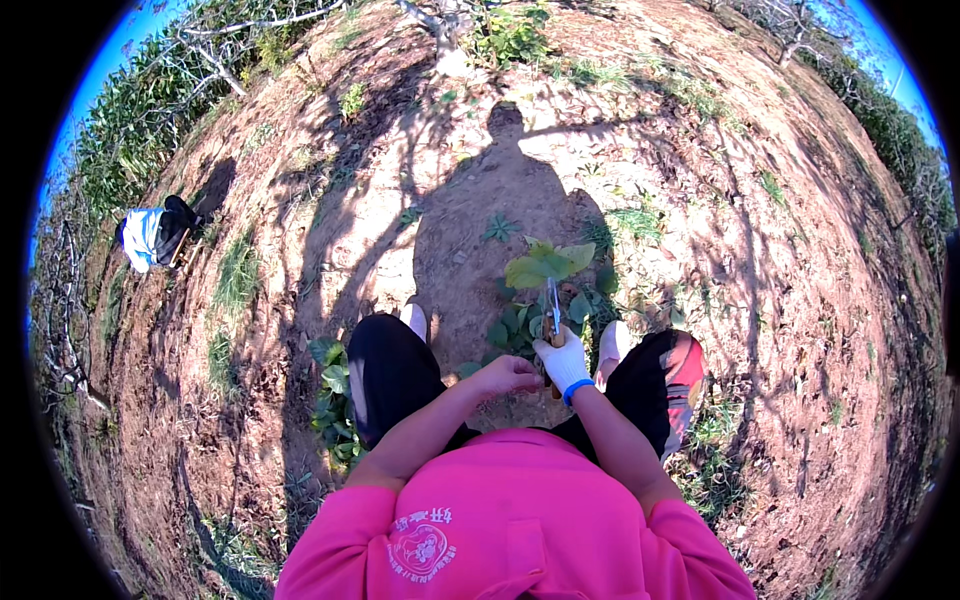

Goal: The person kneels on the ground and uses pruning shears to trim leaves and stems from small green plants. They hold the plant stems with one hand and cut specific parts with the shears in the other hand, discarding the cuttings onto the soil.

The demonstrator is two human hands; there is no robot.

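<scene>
My right hand [564,360], in a white glove with a blue cuff, grips a bladed garden tool [554,300] with a shiny metal blade and brown wooden grip. The blade points away from me and its tip meets a broad yellow-green leaf [546,266]. Close to the left of the glove is my bare left hand [515,374], its fingers curled in by the tool's lower end. Whether they hold anything is hidden. Low green leafy plants [517,326] grow around and under the tool, between my feet.
Beside my left knee stands another leafy plant [335,397]. A person [154,232] bends low over the soil at far left. Ahead rises a pale tree trunk [450,52] with a bush [511,34] next to it. Bare branches [214,67] reach in at upper left. Grass tufts [237,277] dot the dry ground.
</scene>
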